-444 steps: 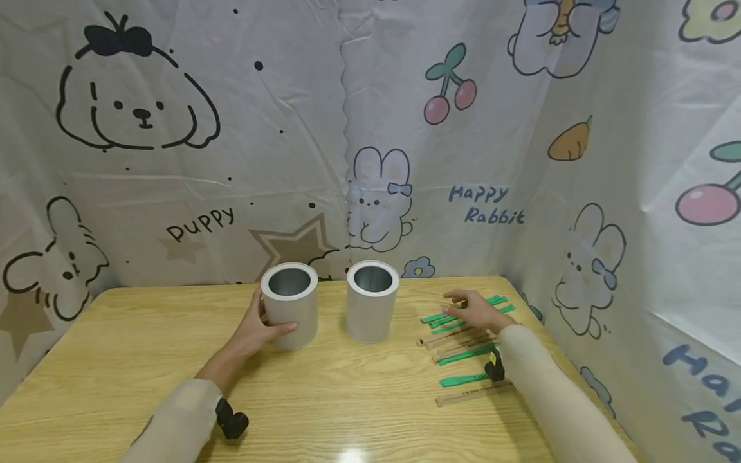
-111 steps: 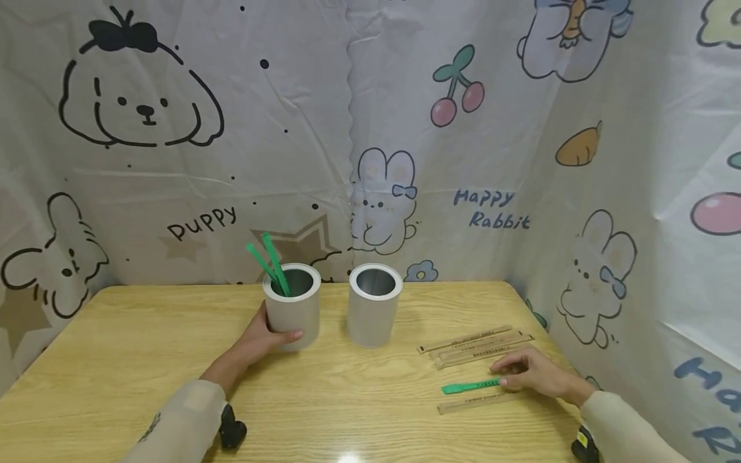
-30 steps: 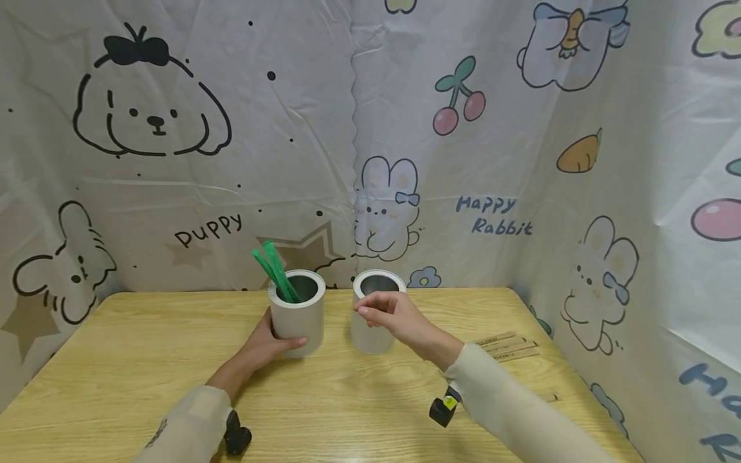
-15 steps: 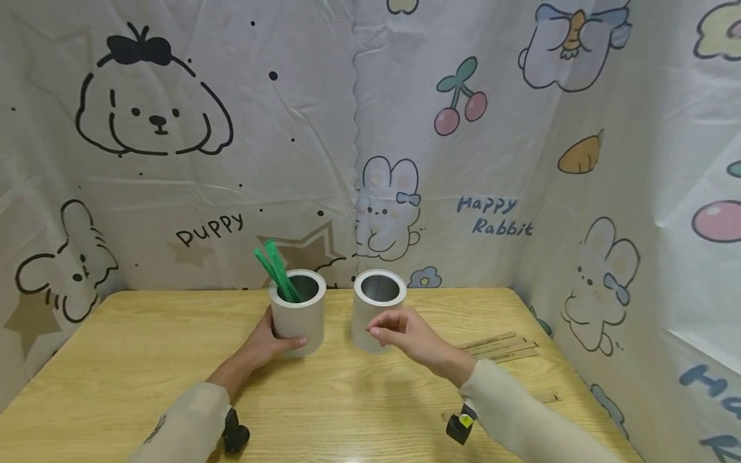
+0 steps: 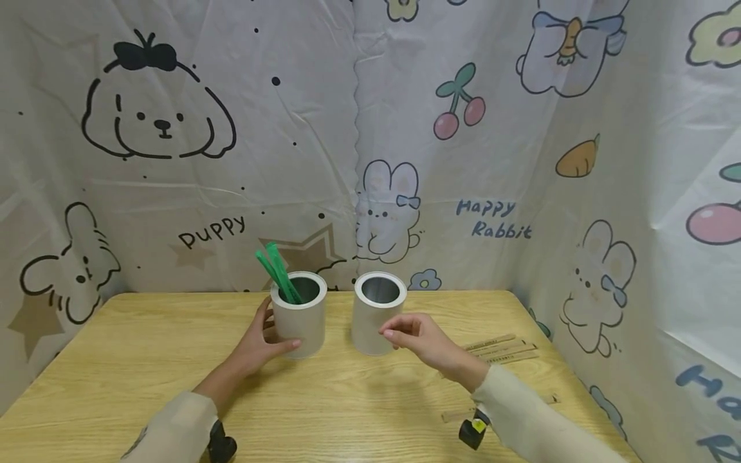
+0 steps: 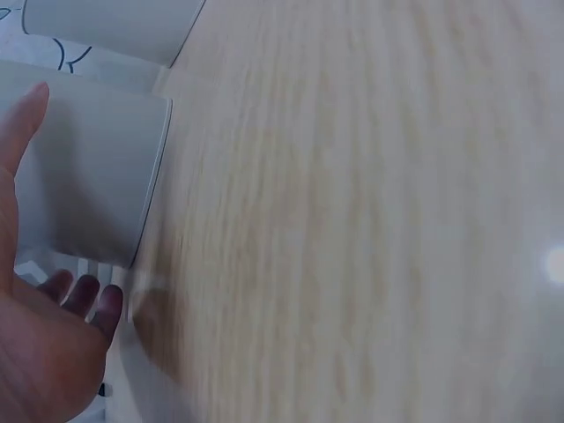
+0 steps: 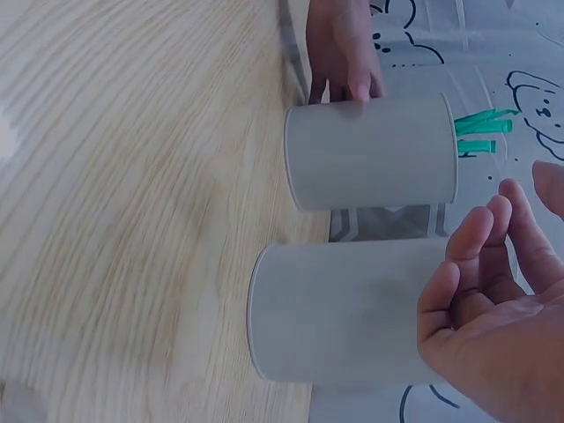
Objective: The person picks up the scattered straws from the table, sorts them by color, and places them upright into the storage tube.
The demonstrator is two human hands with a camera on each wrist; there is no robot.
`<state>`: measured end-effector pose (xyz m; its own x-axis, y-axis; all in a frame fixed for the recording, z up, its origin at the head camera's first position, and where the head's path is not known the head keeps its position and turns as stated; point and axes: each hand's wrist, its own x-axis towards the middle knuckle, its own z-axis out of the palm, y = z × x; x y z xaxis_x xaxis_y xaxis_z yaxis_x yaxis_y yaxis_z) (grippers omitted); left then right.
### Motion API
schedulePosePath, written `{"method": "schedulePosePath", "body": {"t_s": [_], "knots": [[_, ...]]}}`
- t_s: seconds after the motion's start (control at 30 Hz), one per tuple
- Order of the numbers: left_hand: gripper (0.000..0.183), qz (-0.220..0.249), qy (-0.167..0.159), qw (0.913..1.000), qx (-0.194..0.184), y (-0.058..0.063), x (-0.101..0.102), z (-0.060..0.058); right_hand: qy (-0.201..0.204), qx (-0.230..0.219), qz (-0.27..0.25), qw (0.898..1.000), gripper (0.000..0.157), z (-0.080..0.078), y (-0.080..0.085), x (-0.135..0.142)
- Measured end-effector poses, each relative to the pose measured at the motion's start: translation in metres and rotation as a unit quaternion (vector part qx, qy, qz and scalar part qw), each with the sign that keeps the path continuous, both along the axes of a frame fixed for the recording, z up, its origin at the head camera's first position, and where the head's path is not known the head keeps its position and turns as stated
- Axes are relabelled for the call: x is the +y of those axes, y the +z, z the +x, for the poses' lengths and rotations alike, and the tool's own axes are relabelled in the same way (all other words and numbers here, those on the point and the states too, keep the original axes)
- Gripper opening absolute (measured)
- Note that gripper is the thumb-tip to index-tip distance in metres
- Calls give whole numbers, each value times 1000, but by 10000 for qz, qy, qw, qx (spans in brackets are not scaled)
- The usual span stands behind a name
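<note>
Left hand [image 5: 253, 348] loosely around cup [image 5: 302, 328] | green sticks [image 5: 280, 272] inside | second cup [image 5: 368, 325] beside

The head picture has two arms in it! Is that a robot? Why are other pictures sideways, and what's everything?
No robot here: those are a person's bare hands. The wide picture comes from a camera on the person's head. The sideways ones come from little black cameras, one on each wrist.

On the wooden table stand two pale cans. The left can has green sticks poking out; the right can stands beside it. Thin brown packets lie on the right.

The left hand seems to touch the left can with its thumb. The right hand, near the right can, shows nothing in its fingers.
</note>
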<state>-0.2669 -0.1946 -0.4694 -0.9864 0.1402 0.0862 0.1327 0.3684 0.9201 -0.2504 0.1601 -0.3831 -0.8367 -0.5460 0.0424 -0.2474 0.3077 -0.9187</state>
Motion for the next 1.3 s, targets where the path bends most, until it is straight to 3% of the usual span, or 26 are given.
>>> {"method": "schedulePosePath", "body": {"t_s": [0.37,0.7,1.3], "knots": [[103,-254,426,9988,47,-1,-13,17,-169,120,238,9995,32,3,-9,15],[83,-509,371,9975,321,1,-22,37,-292,270,418,9983,26,1,-19,30],[50,-481,435,9939,894,12,-4,54,-355,292,573,9973,32,-4,-28,61]]}}
